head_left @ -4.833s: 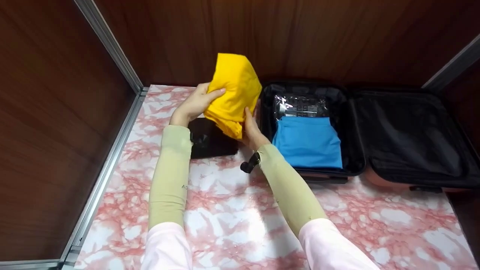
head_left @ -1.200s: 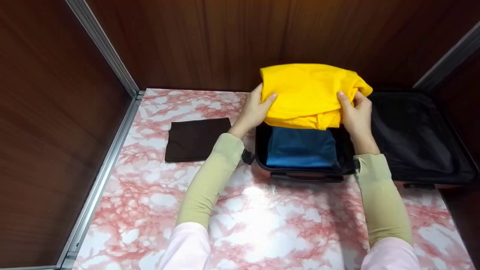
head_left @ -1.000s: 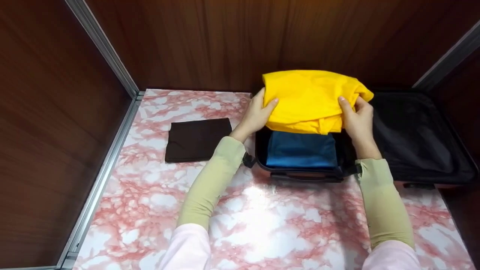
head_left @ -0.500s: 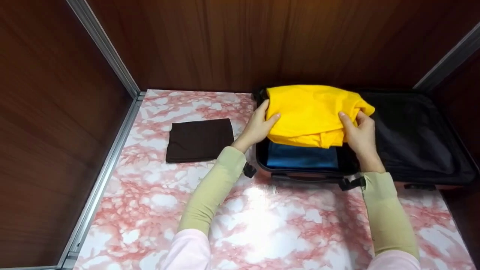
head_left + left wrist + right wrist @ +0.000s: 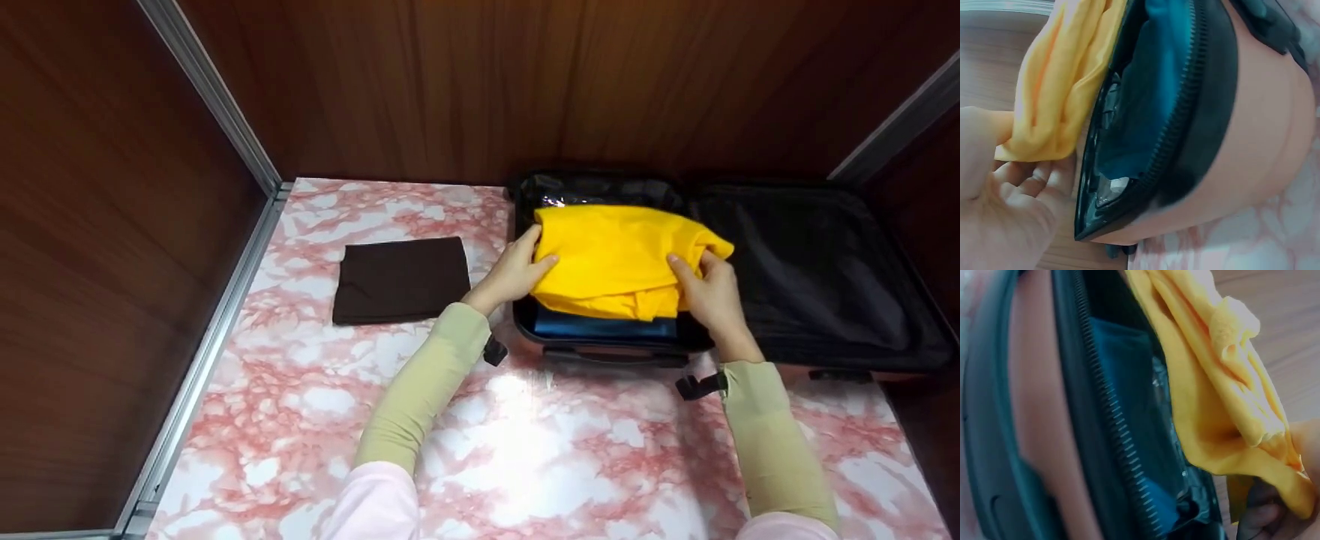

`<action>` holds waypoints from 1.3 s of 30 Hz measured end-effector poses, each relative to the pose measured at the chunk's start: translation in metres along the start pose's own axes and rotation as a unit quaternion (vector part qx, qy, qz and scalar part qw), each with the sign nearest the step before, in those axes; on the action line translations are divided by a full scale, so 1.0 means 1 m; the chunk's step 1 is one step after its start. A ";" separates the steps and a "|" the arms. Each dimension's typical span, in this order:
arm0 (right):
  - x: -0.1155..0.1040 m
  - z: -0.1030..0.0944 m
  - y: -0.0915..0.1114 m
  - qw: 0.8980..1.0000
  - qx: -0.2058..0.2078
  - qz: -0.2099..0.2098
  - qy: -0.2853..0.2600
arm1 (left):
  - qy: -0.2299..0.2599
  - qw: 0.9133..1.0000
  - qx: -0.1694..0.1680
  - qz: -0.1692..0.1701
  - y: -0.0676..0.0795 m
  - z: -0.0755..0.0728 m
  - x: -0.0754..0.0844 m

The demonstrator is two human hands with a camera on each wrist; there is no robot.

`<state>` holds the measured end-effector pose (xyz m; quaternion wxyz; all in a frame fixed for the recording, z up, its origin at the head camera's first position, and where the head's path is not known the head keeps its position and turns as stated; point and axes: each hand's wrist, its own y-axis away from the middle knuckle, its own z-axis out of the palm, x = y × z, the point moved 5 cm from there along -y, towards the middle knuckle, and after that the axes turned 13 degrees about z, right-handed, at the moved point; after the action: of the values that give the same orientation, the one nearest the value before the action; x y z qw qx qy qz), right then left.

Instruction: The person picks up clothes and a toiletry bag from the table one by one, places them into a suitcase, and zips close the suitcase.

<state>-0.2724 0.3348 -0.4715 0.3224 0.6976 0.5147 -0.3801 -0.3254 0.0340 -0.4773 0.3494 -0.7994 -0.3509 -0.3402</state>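
Between both hands hangs a folded yellow cloth garment (image 5: 611, 251), over the left half of an open suitcase (image 5: 622, 351). My left hand (image 5: 514, 270) pinches its left end, thumb on top and fingers beneath, as the left wrist view also shows. At the right end my right hand (image 5: 709, 292) grips it the same way. Under the yellow garment lies a folded blue cloth (image 5: 600, 325), mostly covered in the head view. In the wrist views the yellow garment is still above the suitcase's zipped rim (image 5: 1176, 118), with the blue cloth (image 5: 1129, 377) inside.
A folded dark brown cloth (image 5: 401, 280) lies on the marbled tabletop (image 5: 315, 405), left of the suitcase. The black suitcase lid (image 5: 817, 277) lies opened to the right. Clear plastic packaging (image 5: 555, 201) shows at the suitcase's back. Wood panels (image 5: 420, 90) rise behind and at the sides.
From the left side, both hands have carried the yellow garment right over the suitcase, spreading it wider. Over the last second it has come down and nearer, uncovering the back of the case.
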 end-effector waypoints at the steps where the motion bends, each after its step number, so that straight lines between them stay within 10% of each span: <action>1: 0.003 0.001 0.000 1.000 -0.004 0.002 0.007 | -0.011 1.000 -0.010 0.000 0.001 0.002 -0.001; 13: 0.029 0.009 0.002 0.995 -0.026 0.015 0.093 | -0.147 0.985 -0.089 -0.011 0.002 0.020 -0.007; 22: 0.033 0.015 0.003 0.983 -0.025 -0.006 0.182 | -0.281 0.947 -0.155 -0.030 0.004 0.035 -0.007; 39: 0.037 0.028 0.004 0.955 -0.027 0.007 0.296 | -0.385 0.908 -0.165 0.004 0.005 0.047 -0.007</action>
<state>-0.2677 0.3278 -0.5176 0.1770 0.7732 0.5925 -0.1407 -0.3104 0.0671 -0.5091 0.0518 -0.9159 -0.3938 -0.0577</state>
